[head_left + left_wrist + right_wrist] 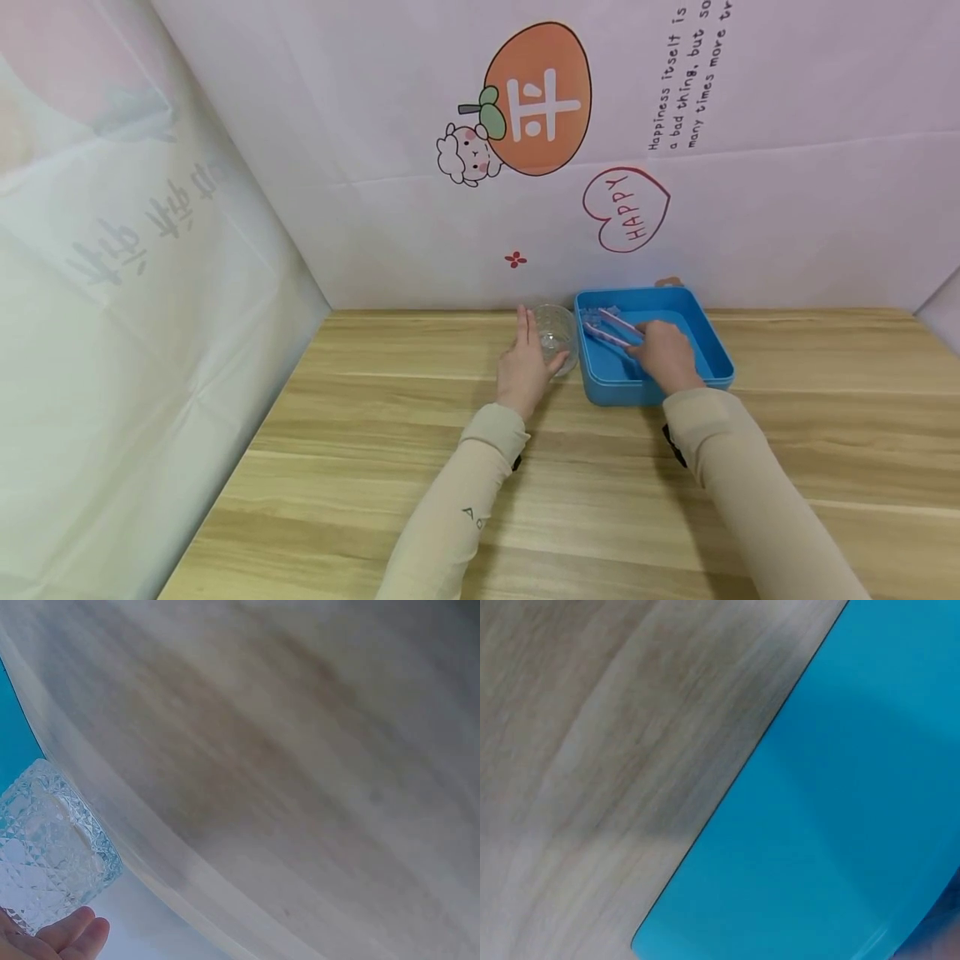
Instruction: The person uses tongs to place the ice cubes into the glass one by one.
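Note:
A clear patterned glass [553,327] stands upright against the left side of a blue box [678,302]. My left hand [522,371] rests against this glass, its fingers straight along the left side and the thumb at the near side. In the left wrist view, fingertips [75,934] lie beside the faceted glass [56,840]. Over the box, my right hand [667,354] grips pink tongs [609,336] with two slender arms. Their far ends point left, at small translucent pieces [592,317] in the box's far left corner. Whether the tips hold a piece cannot be made out.
The wooden table [360,433] carries the box and the glass near its back edge. Right behind rises a white printed sheet [390,217], and another sheet [150,333] hangs at the left. The box's blue outer wall [802,825] fills much of the right wrist view.

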`<state>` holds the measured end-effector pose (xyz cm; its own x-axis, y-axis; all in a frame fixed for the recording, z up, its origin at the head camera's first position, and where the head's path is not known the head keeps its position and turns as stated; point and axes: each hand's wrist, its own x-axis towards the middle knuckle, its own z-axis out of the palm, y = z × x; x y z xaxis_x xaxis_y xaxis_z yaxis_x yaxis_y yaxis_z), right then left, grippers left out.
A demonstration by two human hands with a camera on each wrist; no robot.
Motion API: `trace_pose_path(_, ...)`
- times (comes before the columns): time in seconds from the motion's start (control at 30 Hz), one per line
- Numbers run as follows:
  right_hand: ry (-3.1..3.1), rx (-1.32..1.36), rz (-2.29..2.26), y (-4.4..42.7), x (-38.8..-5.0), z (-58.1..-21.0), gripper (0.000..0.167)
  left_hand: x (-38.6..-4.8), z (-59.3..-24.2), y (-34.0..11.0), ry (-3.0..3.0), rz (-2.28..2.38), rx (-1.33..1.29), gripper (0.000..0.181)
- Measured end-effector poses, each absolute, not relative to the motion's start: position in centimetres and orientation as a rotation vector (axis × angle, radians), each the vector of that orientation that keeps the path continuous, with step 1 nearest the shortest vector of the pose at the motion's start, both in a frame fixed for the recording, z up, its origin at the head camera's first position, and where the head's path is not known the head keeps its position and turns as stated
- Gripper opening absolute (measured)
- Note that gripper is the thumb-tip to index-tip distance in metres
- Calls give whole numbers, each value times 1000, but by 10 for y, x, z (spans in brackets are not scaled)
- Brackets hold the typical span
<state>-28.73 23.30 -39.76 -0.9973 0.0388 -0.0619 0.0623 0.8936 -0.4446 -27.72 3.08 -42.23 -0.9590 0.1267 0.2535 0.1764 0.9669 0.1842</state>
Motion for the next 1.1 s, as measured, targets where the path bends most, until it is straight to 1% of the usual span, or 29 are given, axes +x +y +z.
trace_pose_path(0.17,3015,57,-687,233,-287,-396,47,-277,-424,30,-2858,-303,-225,87)
trace_pose_path(0.43,3003,43,-680,235,-286,-393,47,-279,-424,29,-2842,-307,-226,87)
trace_pose_path(0.9,3044,-10,-678,236,-283,-395,37,-279,-424,30,-2844,-257,-221,87)
trace_pose_path(1.1,3029,-4,-668,238,-282,-396,37,-278,-424,30,-2856,-293,-227,86)
